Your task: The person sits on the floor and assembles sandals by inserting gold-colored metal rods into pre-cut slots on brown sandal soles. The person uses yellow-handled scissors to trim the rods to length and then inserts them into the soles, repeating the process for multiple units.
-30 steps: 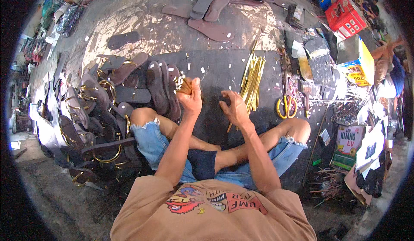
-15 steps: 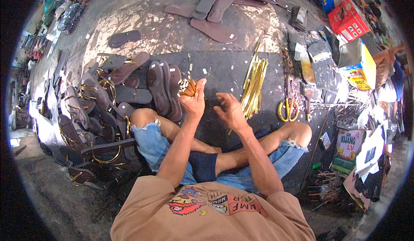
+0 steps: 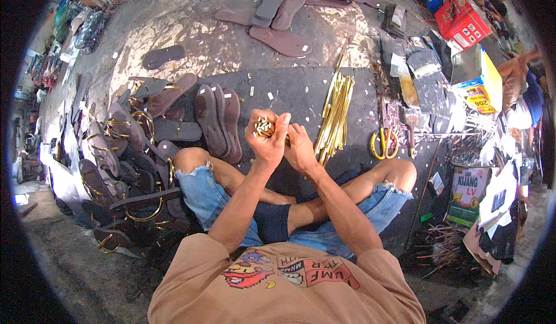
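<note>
The left hand (image 3: pixel 267 140) is raised in front of the person's crossed legs, curled into a fist round a bunch of small pale-gold pieces (image 3: pixel 262 128) whose ends poke out of the top of the grip. The right hand (image 3: pixel 299 148) presses against it from the side, its fingertips reaching in toward the bunch as if to pinch one piece; whether it already grips one cannot be told, since the left fist hides the contact.

Far left, a heap of dark sandal soles with gold straps (image 3: pixel 124 150) crowds the floor by the person's left knee. Next, three brown soles (image 3: pixel 218 119) lie side by side on the dark mat (image 3: pixel 289 89), just beyond the hands. Right of the hands lies a bundle of long gold strips (image 3: pixel 336 115), then yellow-handled scissors (image 3: pixel 384 141), and at the far right boxes and packets.

The likely slip, as I judge it: the pieces sit loosely and stand proud of the fist, so a tug on one may drag its neighbours out. Small offcuts already dot the mat, so dropped pieces would be hard to pick out again. A slackened left grip would spill the bunch into the lap.
</note>
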A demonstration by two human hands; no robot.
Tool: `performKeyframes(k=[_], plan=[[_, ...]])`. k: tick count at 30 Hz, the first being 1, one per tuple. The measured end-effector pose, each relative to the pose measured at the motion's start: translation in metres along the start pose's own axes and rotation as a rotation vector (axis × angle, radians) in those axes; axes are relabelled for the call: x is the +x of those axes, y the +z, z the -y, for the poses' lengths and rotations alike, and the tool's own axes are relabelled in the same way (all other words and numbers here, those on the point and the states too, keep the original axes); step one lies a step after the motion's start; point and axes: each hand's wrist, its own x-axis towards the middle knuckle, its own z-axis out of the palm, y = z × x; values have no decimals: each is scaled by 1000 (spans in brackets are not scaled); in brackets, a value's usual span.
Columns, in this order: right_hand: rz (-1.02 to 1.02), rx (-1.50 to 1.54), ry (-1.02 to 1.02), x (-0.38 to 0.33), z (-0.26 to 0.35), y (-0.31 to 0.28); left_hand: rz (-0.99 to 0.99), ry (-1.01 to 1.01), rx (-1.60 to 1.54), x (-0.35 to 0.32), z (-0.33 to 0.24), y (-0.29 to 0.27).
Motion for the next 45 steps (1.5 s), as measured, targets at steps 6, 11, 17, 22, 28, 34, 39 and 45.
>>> performKeyframes(k=[6,11,17,22,28,34,39,45], plan=[[61,-54,-29,4,5,-13,-2,-28,16,1,-4,1],[73,-7,-32,-6,10,-33,63,80,113,10,5,-12],[133,-45,97,-6,6,-65,-16,32,36,14,4,-8],[-276,-457,398,3,-64,-186,149,-176,127,33,-17,-25],[-17,-743,788,-40,-162,-247,311,-895,-421,67,-59,-23],[-43,-719,813,-27,-154,-237,101,-920,-676,90,-33,-41],[-117,-659,835,-24,-151,-220,-79,-552,-293,85,-49,-20],[-101,-756,791,-16,-130,-219,10,-37,69,31,-3,-23]])
